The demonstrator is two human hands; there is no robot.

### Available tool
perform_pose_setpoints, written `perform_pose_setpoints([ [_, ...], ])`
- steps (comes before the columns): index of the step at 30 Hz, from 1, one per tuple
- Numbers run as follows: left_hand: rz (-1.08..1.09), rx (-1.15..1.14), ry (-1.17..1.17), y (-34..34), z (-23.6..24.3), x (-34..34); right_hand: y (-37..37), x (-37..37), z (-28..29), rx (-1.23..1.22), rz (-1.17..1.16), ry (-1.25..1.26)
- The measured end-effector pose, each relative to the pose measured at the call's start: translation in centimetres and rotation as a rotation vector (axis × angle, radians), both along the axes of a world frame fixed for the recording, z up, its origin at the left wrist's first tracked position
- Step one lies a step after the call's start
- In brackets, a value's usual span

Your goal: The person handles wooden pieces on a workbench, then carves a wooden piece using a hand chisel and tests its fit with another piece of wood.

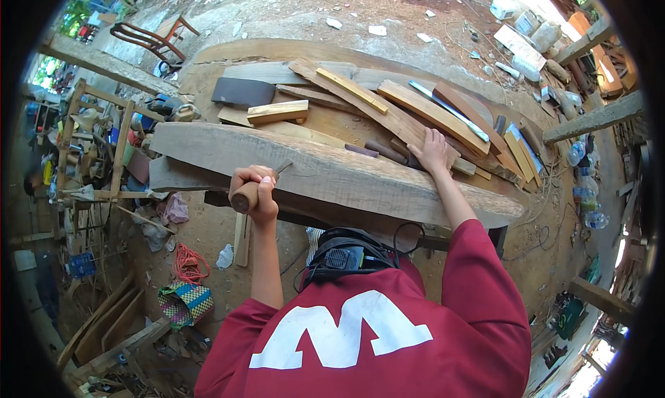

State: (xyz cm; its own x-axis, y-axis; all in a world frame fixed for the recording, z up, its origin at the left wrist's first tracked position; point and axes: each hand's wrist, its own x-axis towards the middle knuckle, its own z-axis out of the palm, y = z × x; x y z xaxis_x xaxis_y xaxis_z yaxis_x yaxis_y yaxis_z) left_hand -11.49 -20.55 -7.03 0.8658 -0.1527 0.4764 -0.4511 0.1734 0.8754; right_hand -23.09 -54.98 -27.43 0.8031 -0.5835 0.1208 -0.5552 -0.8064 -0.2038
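Note:
My left hand (255, 193) is closed round the wooden handle (242, 201) of a narrow tool, whose thin metal blade (282, 165) lies against the face of a long, weathered plank (346, 185) with tapered ends. My right hand (432, 148) is open, fingers spread, by the plank's far edge and over the loose boards behind it; exactly what its fingertips rest on is hard to tell. Near it lie a dark cylindrical piece (382, 150) and a long light board (434, 116). A small wooden block (277, 112) and a dark curved sheet (241, 91) sit behind the plank.
A wooden chair (149, 38) stands at the back left. Ladder-like frames (123, 148) with clutter are on the left, above a checkered basket (185, 305) and red cord (190, 263). Wooden posts (589, 117) and plastic bottles (594, 219) line the right. Black cables (346, 249) lie below the plank.

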Motion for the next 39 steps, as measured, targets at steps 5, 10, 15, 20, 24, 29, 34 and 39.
perform_pose_setpoints([
  [5,-0.011,0.021,-0.032,-0.7,-0.7,-0.8,0.3,-0.5,-1.0,-0.001,-0.008,-0.063],
  [10,-0.013,0.033,-0.043,-1.1,-0.4,-0.2,-2.0,-0.2,0.0,0.18,0.01,0.027],
  [15,0.01,0.032,0.022,-1.2,0.0,0.7,-8.1,-2.0,1.7,0.014,-0.047,0.151],
  [20,-0.035,0.034,0.007,-1.7,0.0,0.3,-10.2,-2.9,0.1,-0.185,-0.022,0.117],
  [24,-0.036,0.034,-0.006,-2.3,-0.1,0.0,-12.2,-1.4,-0.7,-0.366,0.189,0.276],
  [29,-0.035,0.036,-0.017,-2.4,0.3,0.4,-13.8,-1.4,1.4,-0.057,0.113,0.258],
  [34,-0.017,0.012,0.037,-2.5,0.6,1.4,-13.4,-2.4,5.6,0.221,0.065,-0.175],
  [39,-0.02,0.029,0.015,-2.8,0.3,2.4,-10.0,-4.5,10.2,0.704,0.122,-0.107],
])
